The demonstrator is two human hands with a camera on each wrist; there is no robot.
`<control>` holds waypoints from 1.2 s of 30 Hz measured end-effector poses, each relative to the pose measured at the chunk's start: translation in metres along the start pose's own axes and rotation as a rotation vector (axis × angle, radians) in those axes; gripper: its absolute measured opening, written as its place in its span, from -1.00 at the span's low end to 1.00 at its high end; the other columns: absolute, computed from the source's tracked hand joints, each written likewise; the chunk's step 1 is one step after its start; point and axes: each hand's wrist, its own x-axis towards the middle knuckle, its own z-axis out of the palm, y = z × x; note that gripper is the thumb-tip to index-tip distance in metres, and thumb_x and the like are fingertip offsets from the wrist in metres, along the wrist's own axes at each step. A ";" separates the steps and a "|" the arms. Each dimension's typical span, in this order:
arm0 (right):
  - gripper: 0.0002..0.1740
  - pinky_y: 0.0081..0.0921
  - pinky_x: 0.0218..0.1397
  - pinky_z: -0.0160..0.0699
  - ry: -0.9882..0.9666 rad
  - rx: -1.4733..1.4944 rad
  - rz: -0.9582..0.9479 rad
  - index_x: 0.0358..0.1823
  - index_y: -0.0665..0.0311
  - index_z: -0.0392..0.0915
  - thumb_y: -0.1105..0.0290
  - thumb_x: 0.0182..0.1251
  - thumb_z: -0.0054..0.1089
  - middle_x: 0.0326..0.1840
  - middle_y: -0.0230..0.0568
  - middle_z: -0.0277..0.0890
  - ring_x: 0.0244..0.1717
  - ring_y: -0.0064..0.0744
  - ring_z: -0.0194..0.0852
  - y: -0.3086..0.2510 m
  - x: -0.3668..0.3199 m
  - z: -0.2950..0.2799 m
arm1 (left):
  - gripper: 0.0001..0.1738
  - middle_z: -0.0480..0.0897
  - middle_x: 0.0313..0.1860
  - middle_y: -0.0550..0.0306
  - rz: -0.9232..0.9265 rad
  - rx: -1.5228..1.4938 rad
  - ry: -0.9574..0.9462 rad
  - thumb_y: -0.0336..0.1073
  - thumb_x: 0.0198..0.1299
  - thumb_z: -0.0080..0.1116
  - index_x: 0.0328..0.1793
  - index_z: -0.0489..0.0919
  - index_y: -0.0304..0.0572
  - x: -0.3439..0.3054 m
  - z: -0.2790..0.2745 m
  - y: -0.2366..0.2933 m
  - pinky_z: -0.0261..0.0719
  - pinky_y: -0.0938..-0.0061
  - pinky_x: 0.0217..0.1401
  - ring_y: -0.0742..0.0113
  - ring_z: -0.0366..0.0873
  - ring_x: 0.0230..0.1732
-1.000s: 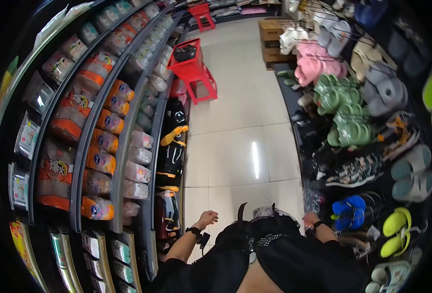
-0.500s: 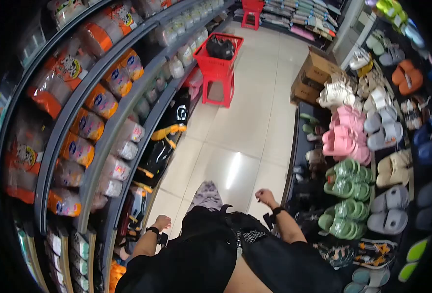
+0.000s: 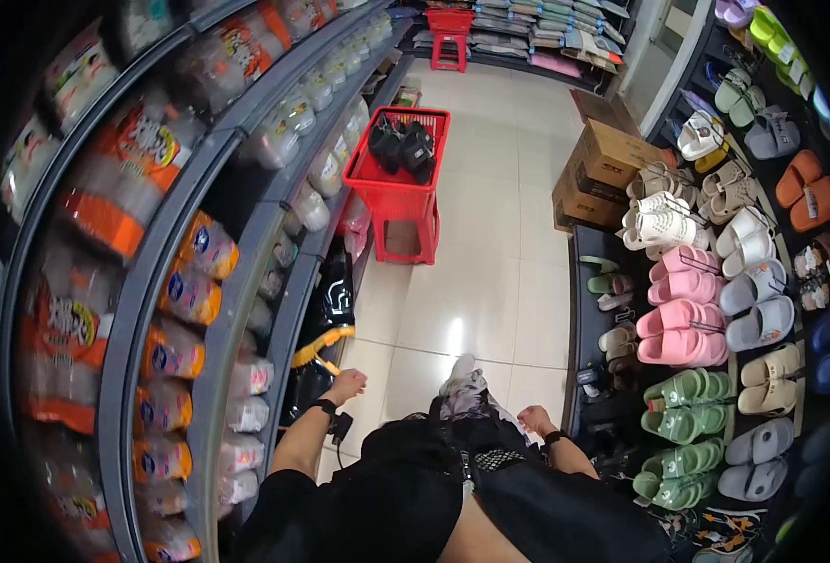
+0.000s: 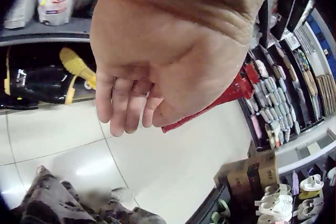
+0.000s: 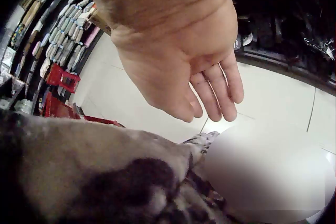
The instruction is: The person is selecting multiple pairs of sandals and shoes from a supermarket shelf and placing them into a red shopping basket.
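Note:
Both hands hang free at the person's sides, holding nothing. In the head view the left hand point(image 3: 347, 386) is beside the lower left shelf, close to black boots with yellow trim point(image 3: 326, 343); the left wrist view shows this hand point(image 4: 170, 50) with its fingers loosely bent. The right hand point(image 3: 534, 419) is left of the shoe rack, by the patterned trousers point(image 3: 471, 394). Seen from the right wrist, that hand point(image 5: 178, 61) has relaxed, slightly bent fingers. Ahead stands a red basket point(image 3: 391, 195) on a red stool point(image 3: 403, 239), with black items point(image 3: 403, 150) inside.
Shelves point(image 3: 210, 155) of packaged goods line the left side. Pink slippers point(image 3: 682, 333), green slippers point(image 3: 687, 406) and other footwear fill the right rack. Cardboard boxes point(image 3: 612, 159) stand beyond it. A tiled floor point(image 3: 476, 300) runs between, towards another red stool point(image 3: 449, 52) and stacked packages.
The head view has turned and moved up the aisle, so the basket and stool appear nearer. Both hands have swung beside the body, still holding nothing.

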 end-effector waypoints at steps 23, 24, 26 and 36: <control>-0.79 -0.61 -0.60 0.43 -0.083 0.322 -0.422 -0.41 0.33 0.50 0.30 0.14 0.05 -0.52 -0.24 0.52 -0.58 -0.50 0.51 -0.641 0.355 -0.172 | -0.80 0.59 -0.34 0.21 0.099 -0.296 -0.060 -0.31 0.16 0.00 -0.12 0.53 -0.16 0.369 -0.165 0.331 0.42 0.61 -0.41 0.49 0.53 -0.38; -0.79 -0.60 -0.59 0.43 -0.115 0.350 -0.446 -0.40 0.31 0.49 0.29 0.15 0.06 -0.51 -0.26 0.52 -0.57 -0.51 0.51 -0.671 0.363 -0.168 | -0.79 0.59 -0.34 0.21 0.105 -0.291 -0.029 -0.29 0.15 0.00 -0.13 0.53 -0.16 0.386 -0.174 0.353 0.41 0.61 -0.37 0.48 0.53 -0.37; -0.80 -0.61 -0.50 0.47 -0.187 0.317 -0.424 -0.30 0.27 0.48 0.28 0.22 0.07 -0.41 -0.27 0.55 -0.55 -0.51 0.51 -0.721 0.386 -0.159 | -0.78 0.59 -0.33 0.20 0.129 -0.287 -0.023 -0.32 0.11 0.05 -0.12 0.52 -0.19 0.419 -0.195 0.397 0.43 0.59 -0.34 0.48 0.51 -0.37; -0.91 -0.58 -0.65 0.42 -0.136 0.495 -0.287 -0.33 0.28 0.41 0.41 0.21 0.01 -0.52 -0.23 0.52 -0.64 -0.48 0.46 -0.860 0.487 -0.127 | -0.64 0.54 -0.38 0.20 0.367 -0.035 -0.056 -0.35 0.07 0.07 0.04 0.43 -0.18 0.580 -0.258 0.486 0.43 0.56 -0.34 0.49 0.45 -0.36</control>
